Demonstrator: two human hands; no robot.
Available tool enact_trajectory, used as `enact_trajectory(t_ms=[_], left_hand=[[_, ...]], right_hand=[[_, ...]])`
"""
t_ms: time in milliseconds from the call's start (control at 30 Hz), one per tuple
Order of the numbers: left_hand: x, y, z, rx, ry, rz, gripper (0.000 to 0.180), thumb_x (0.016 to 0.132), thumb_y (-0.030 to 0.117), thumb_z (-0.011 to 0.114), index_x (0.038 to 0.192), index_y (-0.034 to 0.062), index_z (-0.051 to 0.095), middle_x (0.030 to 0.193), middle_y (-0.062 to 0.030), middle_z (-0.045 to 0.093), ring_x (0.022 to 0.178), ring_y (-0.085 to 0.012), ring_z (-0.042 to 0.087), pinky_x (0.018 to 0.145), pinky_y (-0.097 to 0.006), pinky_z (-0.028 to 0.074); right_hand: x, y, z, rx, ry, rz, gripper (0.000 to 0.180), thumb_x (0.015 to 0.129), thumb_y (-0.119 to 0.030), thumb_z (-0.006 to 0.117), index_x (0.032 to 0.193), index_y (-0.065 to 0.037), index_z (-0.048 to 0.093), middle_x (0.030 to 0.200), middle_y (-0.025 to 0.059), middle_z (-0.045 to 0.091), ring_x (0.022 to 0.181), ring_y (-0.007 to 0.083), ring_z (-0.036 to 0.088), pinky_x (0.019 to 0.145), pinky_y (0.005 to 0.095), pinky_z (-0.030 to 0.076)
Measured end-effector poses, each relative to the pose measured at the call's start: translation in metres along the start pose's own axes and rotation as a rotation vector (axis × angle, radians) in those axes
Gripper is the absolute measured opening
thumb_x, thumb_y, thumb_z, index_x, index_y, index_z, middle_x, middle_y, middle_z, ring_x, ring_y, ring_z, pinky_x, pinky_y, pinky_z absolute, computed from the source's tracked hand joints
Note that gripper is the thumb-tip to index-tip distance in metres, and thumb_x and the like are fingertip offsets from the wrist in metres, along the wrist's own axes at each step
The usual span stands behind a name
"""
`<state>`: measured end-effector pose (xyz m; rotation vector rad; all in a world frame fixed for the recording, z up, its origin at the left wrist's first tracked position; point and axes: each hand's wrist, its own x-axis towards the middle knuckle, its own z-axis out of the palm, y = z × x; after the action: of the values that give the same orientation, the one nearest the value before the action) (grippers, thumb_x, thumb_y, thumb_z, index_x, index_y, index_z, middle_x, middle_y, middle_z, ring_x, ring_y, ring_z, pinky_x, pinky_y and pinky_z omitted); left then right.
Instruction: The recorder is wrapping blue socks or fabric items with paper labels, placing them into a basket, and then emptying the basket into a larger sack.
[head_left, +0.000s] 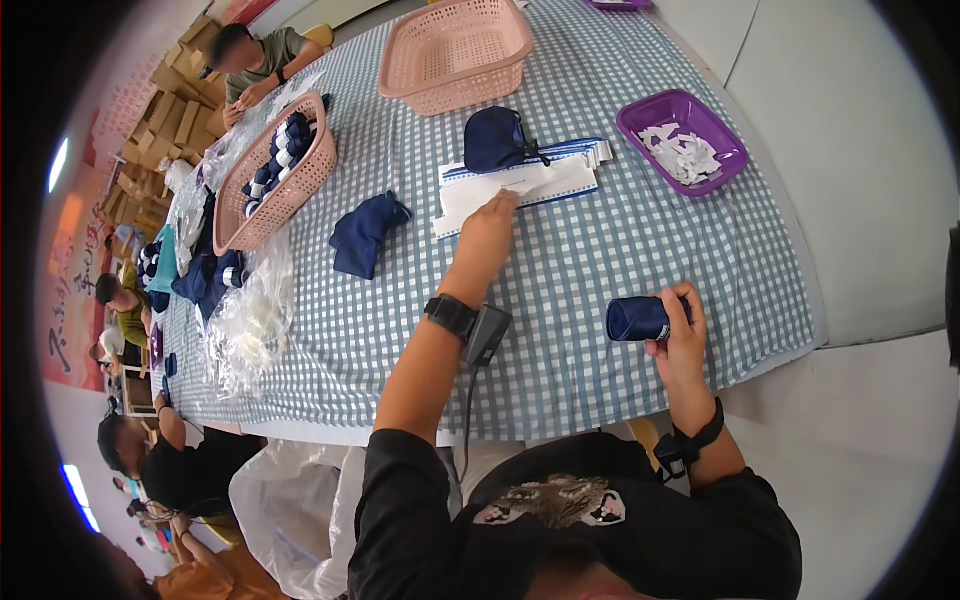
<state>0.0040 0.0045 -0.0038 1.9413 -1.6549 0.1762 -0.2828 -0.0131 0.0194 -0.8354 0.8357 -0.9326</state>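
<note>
The left hand [487, 232] is reaching forward across the checked tabletop [620, 250], its fingers [505, 200] drawn together and pinching the near edge of the top white strip in a stack of paper strips [520, 185]. Whether the strip is lifting off the stack, I cannot tell. The stack is lying flat, with blue-edged strips fanning out beneath it toward the right.

The right hand [682, 335] is hovering near the tabletop's front edge, well apart from the left, with its fingers clamped on a rolled navy cloth [637, 318]. The roll is lying sideways in the grip, its free end pointing left.

Just behind the strips a dark cap [495, 138] is sitting, touching their far edge. To the right, a purple tray [655, 108] is holding white paper scraps [685, 152]. A folded navy cloth [365, 233] is lying left of the strips, apart from them. An empty-looking pink basket [455, 50] is standing at the far side, and a second pink basket [300, 175], tilted on its side, is holding more navy rolls. Clear plastic bags [250, 310] are piling up near the left edge. Another person [255, 60] is working at the far corner, and others are sitting along the left.
</note>
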Motion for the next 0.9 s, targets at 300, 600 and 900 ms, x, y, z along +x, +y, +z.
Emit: enact_trajectory(t_ms=[300, 600, 900], left_hand=[[0.002, 0.024, -0.054, -0.307, 0.181, -0.457, 0.021, 0.093, 0.019, 0.053, 0.095, -0.0021, 0.056, 0.081, -0.0145, 0.067, 0.076, -0.0199, 0.067, 0.066, -0.031, 0.053], [-0.132, 0.129, -0.1, -0.987, -0.007, -0.614, 0.015, 0.093, 0.01, 0.054, 0.085, 0.004, 0.044, 0.062, -0.0005, 0.055, 0.052, -0.0029, 0.046, 0.047, -0.018, 0.034], [-0.165, 0.144, -0.125, -0.626, 0.007, -0.516, 0.016, 0.083, 0.004, 0.06, 0.093, 0.0014, 0.048, 0.077, -0.0153, 0.066, 0.075, -0.027, 0.068, 0.061, -0.031, 0.051]], right_hand=[[0.003, 0.001, 0.001, 0.064, -0.001, 0.027, 0.016, 0.091, -0.022, 0.056, 0.082, -0.011, 0.049, 0.07, 0.0026, 0.055, 0.04, 0.0057, 0.047, 0.028, 0.0171, 0.032], [-0.023, -0.053, 0.048, 0.375, -0.496, 0.199, 0.016, 0.094, -0.024, 0.046, 0.088, -0.009, 0.043, 0.097, 0.0201, 0.06, 0.039, 0.0086, 0.05, 0.029, 0.015, 0.034], [-0.06, -0.021, 0.088, -0.064, -0.708, -0.146, 0.011, 0.088, -0.009, 0.056, 0.09, -0.002, 0.047, 0.107, 0.0232, 0.058, 0.052, 0.0074, 0.057, 0.041, 0.0173, 0.044]])
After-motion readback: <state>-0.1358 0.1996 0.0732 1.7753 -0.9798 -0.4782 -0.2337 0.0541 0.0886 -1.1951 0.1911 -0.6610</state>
